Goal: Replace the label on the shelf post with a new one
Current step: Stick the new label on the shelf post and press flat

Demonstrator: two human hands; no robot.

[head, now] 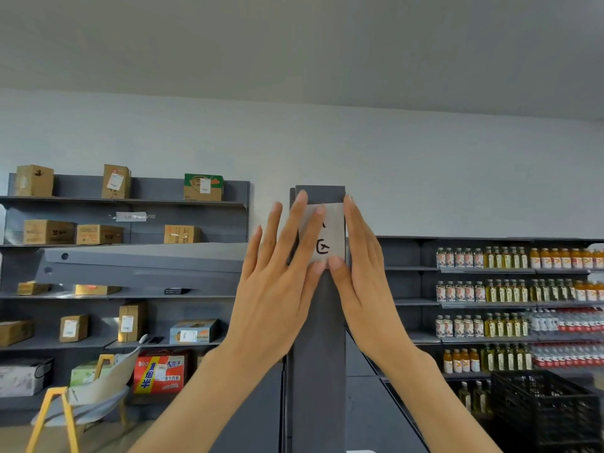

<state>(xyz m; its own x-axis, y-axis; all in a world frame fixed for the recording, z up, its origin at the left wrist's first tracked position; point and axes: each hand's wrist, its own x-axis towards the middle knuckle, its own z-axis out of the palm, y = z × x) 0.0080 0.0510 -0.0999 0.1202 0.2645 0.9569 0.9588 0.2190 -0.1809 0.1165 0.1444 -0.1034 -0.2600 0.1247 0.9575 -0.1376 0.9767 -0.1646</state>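
Storeroom w/ grey shelves (130, 201) on the left holding cardboard boxes, and racks of bottles (510, 289) on the right. Dead center, close up, is the dark grey post (318, 354), running from about mid-frame down to the bottom edge.

Both hands are up on the post near its top. Left hand (277, 289) is spread flat, fingers splayed, index lying across the left side of the label and thumb tip at its bottom edge. Right hand (362, 276) is flat too, fingers running up the post's right edge, thumb pressing the label's lower right corner. So neither grip is clenched or pinching anything, both are open palms pushing paper against metal.

The label (330, 237) is a white slip w/ black handwritten marks, sitting square on the post face just below the top. Upper mark is half hidden by fingers, can't read it.

Progress-wise, imo this is nearly done: no second label on the post, so the old one looks to be off and this is the new one getting smoothed down. What's left is prob just rubbing down the edges and letting go. Can't tell if it's fully stuck yet.
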